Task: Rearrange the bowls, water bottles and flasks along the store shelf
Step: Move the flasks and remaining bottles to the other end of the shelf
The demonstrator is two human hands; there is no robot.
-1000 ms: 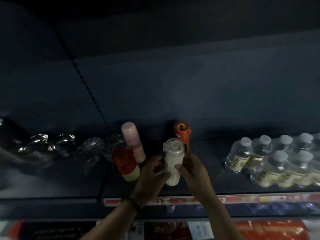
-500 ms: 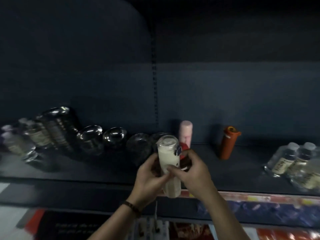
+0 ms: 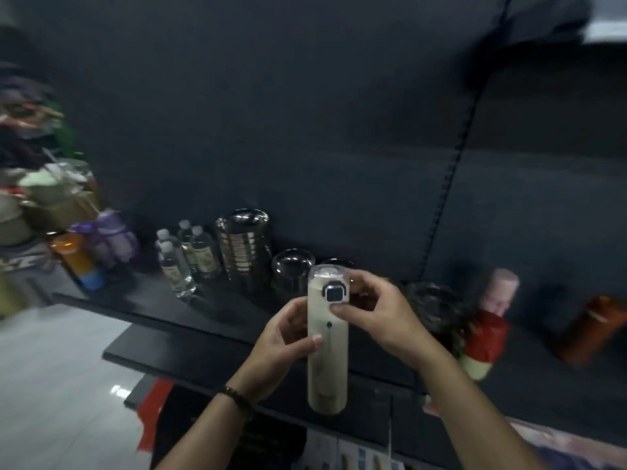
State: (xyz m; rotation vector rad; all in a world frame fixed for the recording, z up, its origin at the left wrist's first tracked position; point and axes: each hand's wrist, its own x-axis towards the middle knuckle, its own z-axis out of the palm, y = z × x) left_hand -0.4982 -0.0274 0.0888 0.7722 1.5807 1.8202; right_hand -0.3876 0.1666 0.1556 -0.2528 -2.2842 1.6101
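In front of the dark shelf, the cream flask is held upright in both hands: the left hand wraps its middle, the right hand pinches it near the lid. Behind it sit upturned glass bowls, with small water bottles further left.

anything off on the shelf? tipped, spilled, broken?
Nothing spilled or visibly broken. The cream flask is off the shelf, held upright by the left hand and right hand. The red-and-cream flask and orange flask on the right look tilted, but the frame is blurred and wide-angle, so that may be the lens.
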